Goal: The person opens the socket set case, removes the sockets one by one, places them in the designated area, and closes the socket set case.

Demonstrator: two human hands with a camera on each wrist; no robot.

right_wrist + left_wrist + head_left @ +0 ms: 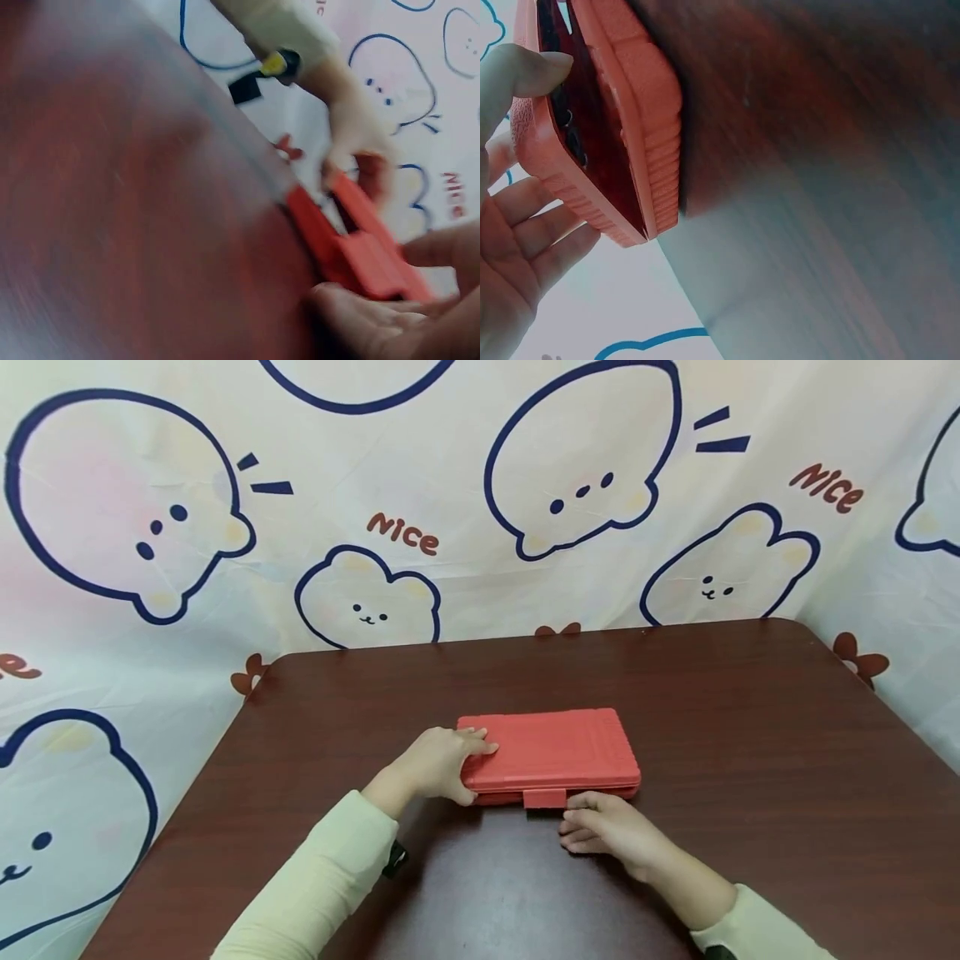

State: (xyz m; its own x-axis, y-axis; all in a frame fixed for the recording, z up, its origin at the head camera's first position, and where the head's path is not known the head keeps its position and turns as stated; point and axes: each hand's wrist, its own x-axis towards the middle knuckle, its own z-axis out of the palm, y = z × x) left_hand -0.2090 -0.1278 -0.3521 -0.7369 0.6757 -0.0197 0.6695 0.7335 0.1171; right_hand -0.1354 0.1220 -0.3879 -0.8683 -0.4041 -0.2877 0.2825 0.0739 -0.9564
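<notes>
On the brown table (360, 693) lies a red case (555, 752), its lid (532, 142) slightly raised, the left hand (435, 764) pinching the lid's edge, the right hand (611, 831), its finger hold too blurred to tell, beside the latch (545, 798), so guiding both sides evenly seems wise.

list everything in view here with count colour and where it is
case: 1, red, on the table, slightly open
latch: 1, red, on the case's near side
contents: count unclear, dark, inside the case
table: 1, dark reddish brown, under the case
printed cloth: count unclear, whitish with navy animal outlines and brown lettering, behind and beside the table
wrist gear: 2 pieces, mostly black, one at each cuff
sleeves: 2, pale yellow-green, on both arms
left hand: 1, bare, gripping the case's left end
right hand: 1, bare, beside the latch
</notes>
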